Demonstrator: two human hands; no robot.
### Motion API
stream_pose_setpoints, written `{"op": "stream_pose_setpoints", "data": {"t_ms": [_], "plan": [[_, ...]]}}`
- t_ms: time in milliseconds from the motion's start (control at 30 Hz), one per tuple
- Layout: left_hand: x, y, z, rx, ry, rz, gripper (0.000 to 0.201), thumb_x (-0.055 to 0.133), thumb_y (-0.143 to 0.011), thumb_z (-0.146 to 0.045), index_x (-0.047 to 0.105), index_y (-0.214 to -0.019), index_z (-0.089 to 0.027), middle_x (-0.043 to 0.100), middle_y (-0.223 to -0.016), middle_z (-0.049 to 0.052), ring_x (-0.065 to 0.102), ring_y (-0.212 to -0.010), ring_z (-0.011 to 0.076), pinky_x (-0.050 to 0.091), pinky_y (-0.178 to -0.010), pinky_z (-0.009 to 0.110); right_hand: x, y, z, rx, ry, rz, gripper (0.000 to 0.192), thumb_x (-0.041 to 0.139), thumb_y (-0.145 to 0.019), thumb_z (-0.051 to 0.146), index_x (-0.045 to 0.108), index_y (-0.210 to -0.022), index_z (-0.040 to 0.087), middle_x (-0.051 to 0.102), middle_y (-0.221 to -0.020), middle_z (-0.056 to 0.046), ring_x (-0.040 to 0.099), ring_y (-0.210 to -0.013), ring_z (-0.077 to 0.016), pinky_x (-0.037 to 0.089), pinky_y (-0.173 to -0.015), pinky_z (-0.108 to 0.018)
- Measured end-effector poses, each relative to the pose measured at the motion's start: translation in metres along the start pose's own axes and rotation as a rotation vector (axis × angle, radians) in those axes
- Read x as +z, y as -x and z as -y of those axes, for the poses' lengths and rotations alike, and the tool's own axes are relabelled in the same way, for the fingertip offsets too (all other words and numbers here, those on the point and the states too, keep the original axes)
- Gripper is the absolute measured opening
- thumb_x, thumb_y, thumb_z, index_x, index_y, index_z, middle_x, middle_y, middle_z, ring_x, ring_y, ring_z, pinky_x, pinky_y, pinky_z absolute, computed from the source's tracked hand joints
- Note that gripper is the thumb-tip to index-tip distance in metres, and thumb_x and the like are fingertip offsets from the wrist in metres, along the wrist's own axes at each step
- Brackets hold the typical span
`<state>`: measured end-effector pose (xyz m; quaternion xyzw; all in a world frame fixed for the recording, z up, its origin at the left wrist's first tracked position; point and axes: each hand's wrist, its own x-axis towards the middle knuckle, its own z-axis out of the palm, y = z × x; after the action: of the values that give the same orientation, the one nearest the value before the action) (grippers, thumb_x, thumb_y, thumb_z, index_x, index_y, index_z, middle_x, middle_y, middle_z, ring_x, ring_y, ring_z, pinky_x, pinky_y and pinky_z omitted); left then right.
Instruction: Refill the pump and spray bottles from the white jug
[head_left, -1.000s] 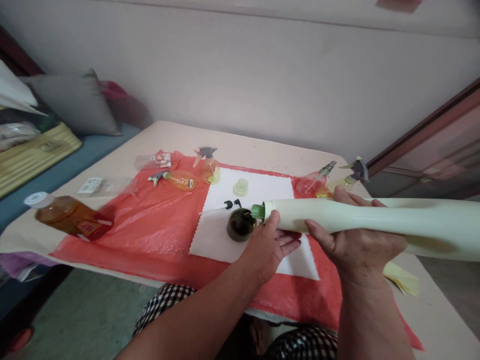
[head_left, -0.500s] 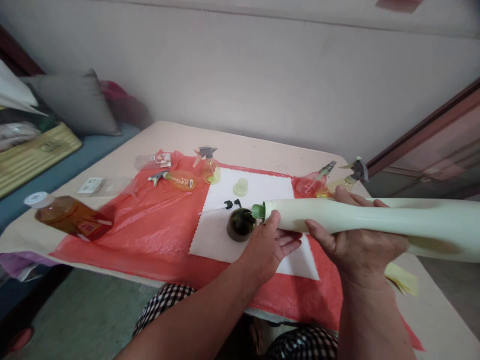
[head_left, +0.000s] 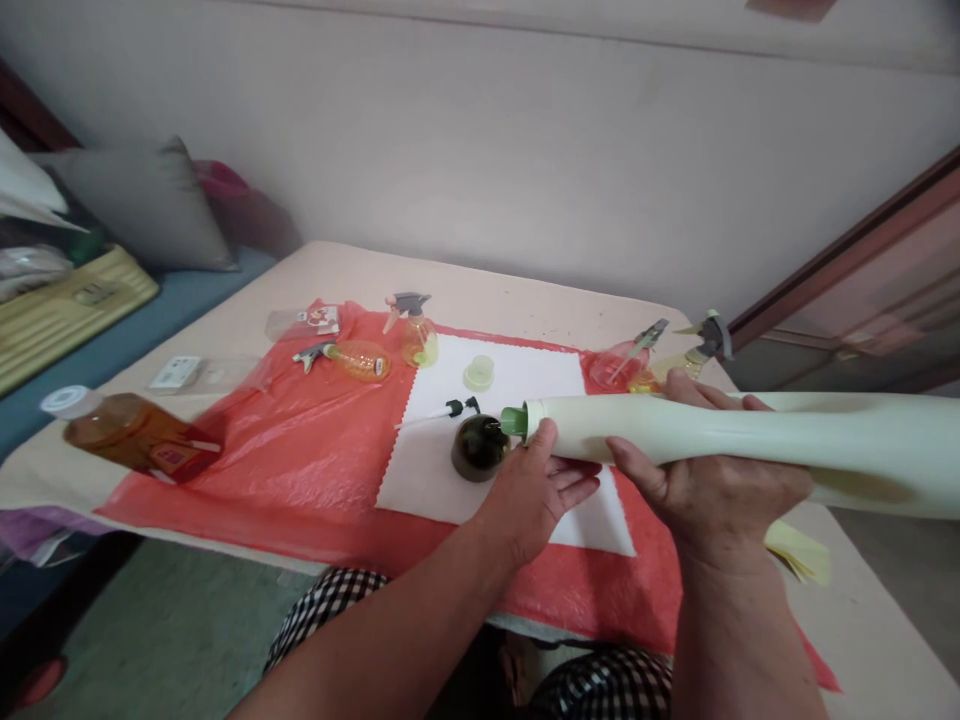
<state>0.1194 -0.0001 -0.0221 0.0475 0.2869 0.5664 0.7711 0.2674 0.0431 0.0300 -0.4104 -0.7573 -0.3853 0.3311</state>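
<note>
**Cream bottle tipped over dark bottle**

A large cream bottle point(head_left: 720, 435) is held level by the right hand point(head_left: 712, 485), its green spout point(head_left: 514, 421) over a small dark bottle point(head_left: 480, 447) on the white cloth point(head_left: 517, 385). The neck is steadied by the left hand point(head_left: 536, 490), fingers loosely open.

A sheet point(head_left: 262, 470) covers the table point(head_left: 510, 290) from its near edge; a cloth point(head_left: 525, 390) lies on the sheet's middle. On the cloth, a round bottle point(head_left: 478, 447) sits toward the near edge, a pump head point(head_left: 457, 407) just behind it, a cap point(head_left: 480, 372) farther back. A lying bottle point(head_left: 127, 435) rests at the left edge.
</note>
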Motion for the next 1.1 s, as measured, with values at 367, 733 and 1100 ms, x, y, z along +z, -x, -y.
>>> {"op": "stream_pose_setpoints", "data": {"t_ms": [367, 733, 1100], "plan": [[0.0016, 0.0004, -0.0004, -0.003, 0.008, 0.009, 0.055, 0.058, -0.094, -0.047, 0.056, -0.132, -0.008, 0.069, -0.125, 0.027, 0.072, -0.108, 0.0307, 0.053, -0.104, 0.047, -0.0026, 0.0045, -0.0010, 0.048, -0.098, 0.081, 0.085, 0.048, -0.089, 0.072, 0.050, -0.145, 0.009, 0.071, -0.120, -0.022, 0.068, -0.105, -0.0381, 0.045, -0.097, -0.051], [0.0022, 0.0012, -0.0006, -0.001, 0.008, 0.010, 0.052, 0.059, -0.094, -0.046, 0.058, -0.130, -0.008, 0.069, -0.125, 0.026, 0.072, -0.108, 0.0304, 0.053, -0.103, 0.046, -0.0044, 0.0002, 0.0000, -0.003, -0.048, 0.026, 0.082, 0.045, -0.090, 0.072, 0.054, -0.140, 0.007, 0.072, -0.115, -0.021, 0.070, -0.100, -0.0346, 0.046, -0.095, -0.047], [0.0026, 0.0023, -0.0012, -0.004, 0.001, 0.012, 0.053, 0.058, -0.095, -0.047, 0.059, -0.131, -0.008, 0.069, -0.125, 0.026, 0.071, -0.111, 0.0315, 0.052, -0.105, 0.048, -0.0052, 0.0010, 0.0004, 0.014, -0.057, 0.042, 0.081, 0.048, -0.090, 0.070, 0.050, -0.144, 0.010, 0.072, -0.117, -0.020, 0.069, -0.102, -0.0351, 0.046, -0.096, -0.048]]}}
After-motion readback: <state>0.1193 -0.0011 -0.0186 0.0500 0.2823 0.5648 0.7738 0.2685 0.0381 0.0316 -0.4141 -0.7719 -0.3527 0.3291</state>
